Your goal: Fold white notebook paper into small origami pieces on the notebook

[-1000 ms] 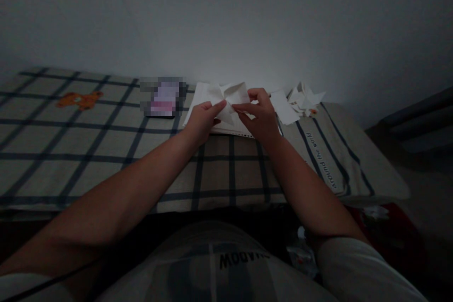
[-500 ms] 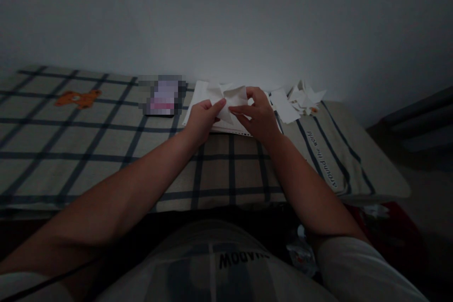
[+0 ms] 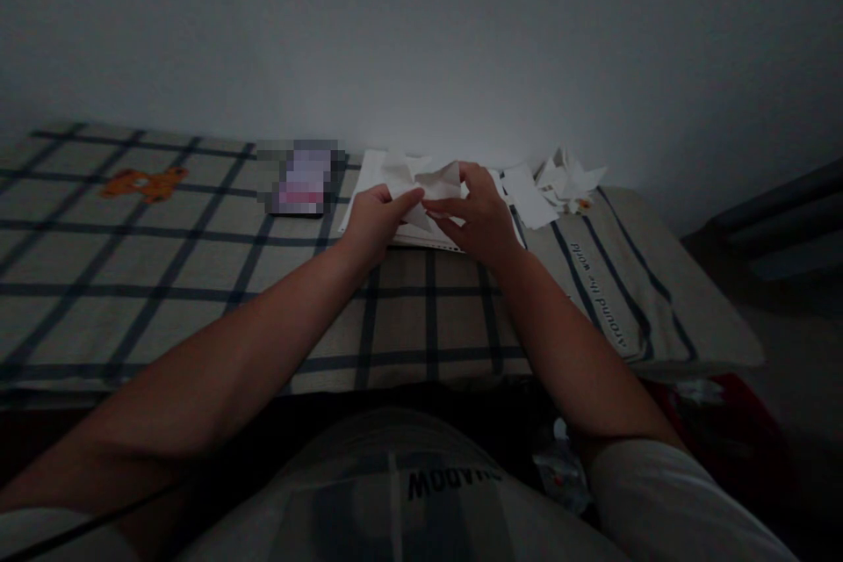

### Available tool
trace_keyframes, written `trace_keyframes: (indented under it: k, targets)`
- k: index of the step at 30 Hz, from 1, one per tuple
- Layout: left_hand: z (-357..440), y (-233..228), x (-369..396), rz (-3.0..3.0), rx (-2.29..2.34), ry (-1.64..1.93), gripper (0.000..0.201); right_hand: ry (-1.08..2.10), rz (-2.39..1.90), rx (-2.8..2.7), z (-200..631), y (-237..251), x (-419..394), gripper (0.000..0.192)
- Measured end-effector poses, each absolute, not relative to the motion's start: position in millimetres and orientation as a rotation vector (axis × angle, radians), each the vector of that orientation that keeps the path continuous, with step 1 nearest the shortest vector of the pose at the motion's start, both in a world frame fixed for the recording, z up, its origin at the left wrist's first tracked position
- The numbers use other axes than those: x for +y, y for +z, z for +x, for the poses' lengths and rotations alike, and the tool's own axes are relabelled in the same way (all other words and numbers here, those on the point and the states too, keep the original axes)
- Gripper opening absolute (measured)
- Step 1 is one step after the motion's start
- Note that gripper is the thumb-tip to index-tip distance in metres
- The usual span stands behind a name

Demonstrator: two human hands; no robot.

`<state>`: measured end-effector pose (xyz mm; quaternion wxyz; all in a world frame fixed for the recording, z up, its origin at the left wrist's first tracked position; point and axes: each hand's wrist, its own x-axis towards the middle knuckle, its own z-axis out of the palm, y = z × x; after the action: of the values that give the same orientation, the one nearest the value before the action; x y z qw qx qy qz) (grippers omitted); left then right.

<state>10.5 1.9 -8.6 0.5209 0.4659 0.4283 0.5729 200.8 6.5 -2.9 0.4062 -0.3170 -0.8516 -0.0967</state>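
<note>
A folded piece of white paper is held up between my two hands, with pointed flaps sticking out at its top. My left hand pinches it from the left, thumb pressed on its middle. From the right, my right hand grips the paper's edge, with its thumb and fingers close to the left thumb. Under both hands lies a white spiral-hole notebook or pad, its punched edge facing me. My fingers hide part of the folds.
A checked cloth covers the table against a wall. On it lie a pixelated phone and an orange bear-shaped piece to the left. White paper strips and folded paper shapes sit right. A red container stands below.
My left thumb has shifted slightly right across the folded paper. The right-hand flap looks a little more bent; both hands otherwise stay in place.
</note>
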Motion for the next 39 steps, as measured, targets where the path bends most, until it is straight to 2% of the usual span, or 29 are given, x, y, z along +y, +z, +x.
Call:
trace_keyframes:
  k: [6, 13, 18, 28, 35, 39]
  targets:
    - [5, -7, 5, 1.205, 1.051, 1.416, 0.034, -0.089, -0.702, -2.020, 201, 6, -6, 0.036]
    - [1, -4, 2, 1.513, 1.167, 1.375, 0.029, 0.470, -0.956, -1.779, 195, -1, 8, 0.061]
    - [1, 0, 1, 1.737, 1.248, 1.319, 0.026, 0.667, -1.103, -1.833, 192, 0, 5, 0.044]
    - [2, -1, 4, 1.754, 1.278, 1.288, 0.021, 0.829, -1.305, -1.791, 190, 1, 2, 0.042]
    - [4, -8, 4, 1.606, 1.198, 1.246, 0.034, 0.918, -1.332, -1.630, 187, 4, 1, 0.034]
    - [3, -11, 6, 1.577, 1.222, 1.153, 0.031, 0.867, -1.376, -1.591, 188, 2, 3, 0.029]
